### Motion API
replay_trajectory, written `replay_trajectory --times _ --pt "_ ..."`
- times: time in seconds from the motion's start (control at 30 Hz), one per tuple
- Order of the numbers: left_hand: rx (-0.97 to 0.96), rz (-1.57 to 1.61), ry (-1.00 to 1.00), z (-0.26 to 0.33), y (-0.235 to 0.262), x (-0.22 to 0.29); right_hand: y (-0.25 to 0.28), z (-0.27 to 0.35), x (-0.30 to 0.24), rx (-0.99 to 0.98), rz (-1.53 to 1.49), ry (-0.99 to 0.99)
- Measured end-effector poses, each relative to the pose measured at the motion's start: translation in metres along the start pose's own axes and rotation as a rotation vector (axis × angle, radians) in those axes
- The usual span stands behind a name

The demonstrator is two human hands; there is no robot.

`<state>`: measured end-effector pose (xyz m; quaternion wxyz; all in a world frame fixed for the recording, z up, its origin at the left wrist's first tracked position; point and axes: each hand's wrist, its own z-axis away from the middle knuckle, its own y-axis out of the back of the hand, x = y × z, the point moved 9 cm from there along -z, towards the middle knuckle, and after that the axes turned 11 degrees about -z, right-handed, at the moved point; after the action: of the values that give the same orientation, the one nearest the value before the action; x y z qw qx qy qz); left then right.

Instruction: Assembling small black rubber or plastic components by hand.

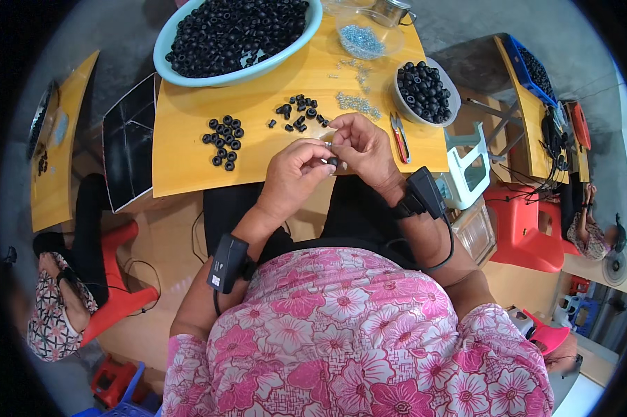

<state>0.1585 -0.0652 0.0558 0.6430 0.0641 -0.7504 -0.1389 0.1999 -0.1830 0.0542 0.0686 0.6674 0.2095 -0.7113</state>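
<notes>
Over the front edge of the yellow table, my two hands meet at the fingertips. A small black rounded part (333, 161) shows between them, pinched by the fingers of my left hand (291, 175). The thumb and fingers of my right hand (369, 149) are closed together right beside it; whatever they hold is too small to make out. Just beyond my hands lie loose black spool-shaped pieces (299, 104). To their left is a cluster of black ring-like pieces (223, 142). Small shiny clear or metal bits (357, 104) lie scattered beyond my right hand.
A large light-blue basin (162, 59) of black parts stands at the far left of the yellow table (181, 167). Far right are a clear bowl (390, 42) of shiny bits, a metal cup (391, 10), a white bowl (455, 104) of black parts and red-handled snips (400, 139). Other people sit both sides.
</notes>
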Motion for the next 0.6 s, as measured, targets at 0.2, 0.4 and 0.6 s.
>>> replay_trajectory --times 0.2,0.4,0.6 --pt "-0.022 0.041 0.072 0.000 -0.001 -0.003 0.001 -0.001 0.006 -0.002 -0.070 -0.002" --pt "-0.020 0.037 0.012 0.000 -0.001 -0.001 0.002 0.002 0.008 0.000 -0.077 0.015" --pt "-0.046 -0.005 -0.007 0.000 0.000 0.002 0.004 0.004 0.013 0.017 -0.068 0.040"
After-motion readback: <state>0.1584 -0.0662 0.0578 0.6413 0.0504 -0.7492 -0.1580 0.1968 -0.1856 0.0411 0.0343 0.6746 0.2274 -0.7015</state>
